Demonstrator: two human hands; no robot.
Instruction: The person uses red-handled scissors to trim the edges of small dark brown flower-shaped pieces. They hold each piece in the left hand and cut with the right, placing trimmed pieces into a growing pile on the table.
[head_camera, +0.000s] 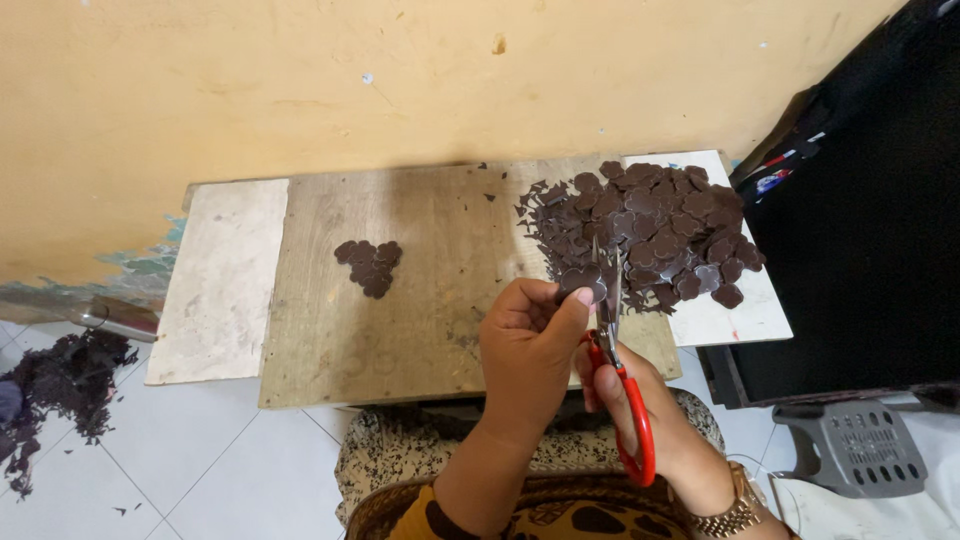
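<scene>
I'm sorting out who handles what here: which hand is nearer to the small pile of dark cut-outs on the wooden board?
The left hand. It is right of and below the small pile, pinching a dark piece. The right hand, gripping red-handled scissors, sits farther right and lower.

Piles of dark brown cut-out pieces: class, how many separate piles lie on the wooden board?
2. A small pile sits near the board's middle; a large pile spreads over its right end, beyond the scissors. Overlapping pieces within each cannot be counted.

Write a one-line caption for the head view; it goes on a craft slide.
Left hand holds a small dark brown cut-out piece while right hand works red-handled scissors over a wooden board.
</scene>
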